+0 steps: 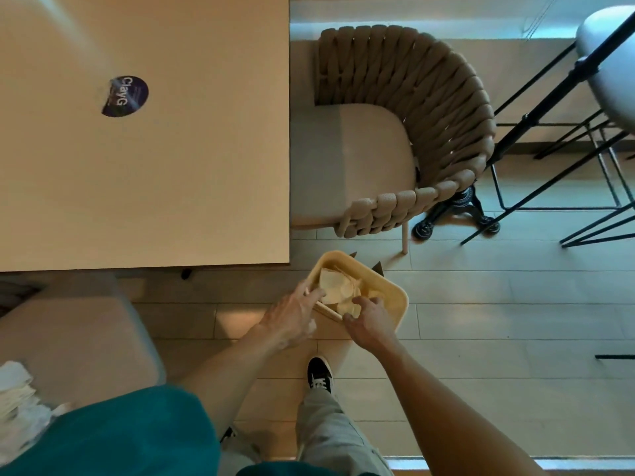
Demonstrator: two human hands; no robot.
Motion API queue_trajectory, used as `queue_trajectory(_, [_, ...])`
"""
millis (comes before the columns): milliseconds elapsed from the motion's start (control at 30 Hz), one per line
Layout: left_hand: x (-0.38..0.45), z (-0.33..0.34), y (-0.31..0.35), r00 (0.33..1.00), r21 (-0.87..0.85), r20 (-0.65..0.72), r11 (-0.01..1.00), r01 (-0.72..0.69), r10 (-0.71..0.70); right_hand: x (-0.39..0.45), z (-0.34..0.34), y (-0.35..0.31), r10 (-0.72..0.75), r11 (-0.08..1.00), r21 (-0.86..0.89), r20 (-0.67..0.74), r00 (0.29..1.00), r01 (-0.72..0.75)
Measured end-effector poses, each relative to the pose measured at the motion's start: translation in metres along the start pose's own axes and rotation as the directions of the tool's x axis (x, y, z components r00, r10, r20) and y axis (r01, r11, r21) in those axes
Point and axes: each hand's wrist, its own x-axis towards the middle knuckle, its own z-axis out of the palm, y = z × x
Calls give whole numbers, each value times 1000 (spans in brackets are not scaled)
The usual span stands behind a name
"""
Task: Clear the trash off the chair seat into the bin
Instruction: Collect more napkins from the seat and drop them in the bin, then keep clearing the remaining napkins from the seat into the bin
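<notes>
A cream bin stands on the tiled floor in front of my feet, holding crumpled pale paper trash. My left hand hovers at the bin's near-left rim with fingers spread, holding nothing that I can see. My right hand reaches over the near rim, its fingers curled over a crumpled paper inside. The woven-back chair stands beyond the bin, tucked beside the table; its beige seat shows bare.
A tan table with a round dark sticker fills the upper left. A black ornate table base and thin black stool legs stand right of the chair. Another cushioned seat with white napkins is at lower left.
</notes>
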Motion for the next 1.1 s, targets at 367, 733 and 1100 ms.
queue_trajectory(367, [-90, -24, -105, 989, -78, -142, 996, 41, -52, -59, 60, -113, -146, 981, -124, 28, 989, 148])
queue_trajectory(733, [-245, -24, -260, 957, -123, -204, 975, 183, -205, -140, 189, -233, -260, 943, -179, 124, 957, 280])
queue_trajectory(1100, [-319, -8, -344, 858, -309, -267, 883, 354, -438, -163, 263, -321, -390, 836, -268, 322, 862, 479])
